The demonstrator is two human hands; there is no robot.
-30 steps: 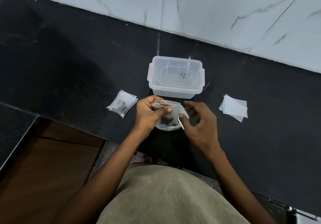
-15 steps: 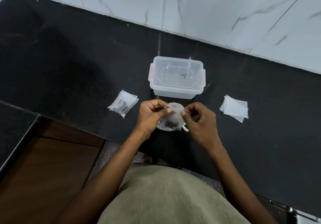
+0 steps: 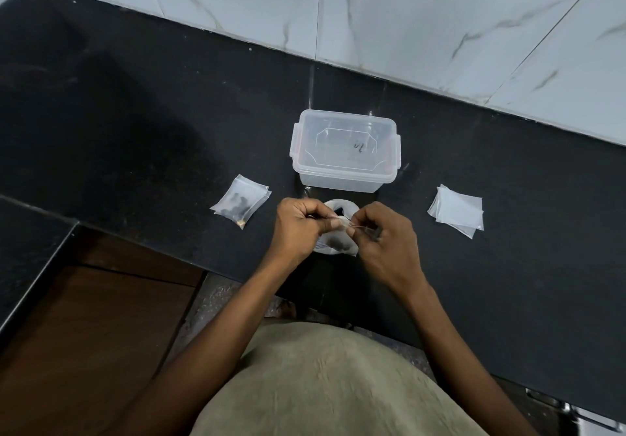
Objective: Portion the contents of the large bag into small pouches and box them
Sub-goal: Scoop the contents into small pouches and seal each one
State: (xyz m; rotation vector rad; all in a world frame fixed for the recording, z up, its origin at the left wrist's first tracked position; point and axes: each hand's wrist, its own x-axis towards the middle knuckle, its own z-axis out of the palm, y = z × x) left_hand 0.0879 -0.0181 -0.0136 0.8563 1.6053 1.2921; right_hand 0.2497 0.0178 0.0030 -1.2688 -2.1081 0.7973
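Both hands (image 3: 342,229) pinch a pouch (image 3: 335,243) over the black counter (image 3: 169,124).

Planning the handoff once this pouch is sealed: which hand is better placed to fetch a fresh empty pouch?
Probably the right hand: the empty pouches lie on its side of the counter, while the left hand is nearer the filled pouch.

I see a black stone counter (image 3: 169,124), polished but dull, finely speckled. Behind its far edge runs a glossy white marble-veined tile wall (image 3: 406,12). Toward that far edge stands a clear, smooth rectangular plastic box (image 3: 343,151), faintly frosted. Thin translucent plastic film makes the filled small pouch (image 3: 241,206), the stack of flat empty pouches (image 3: 457,210) and the pouch at my fingers (image 3: 333,242). Below the near edge I see matt brown wood panelling (image 3: 84,334) and olive, slightly nubby cloth (image 3: 332,385).
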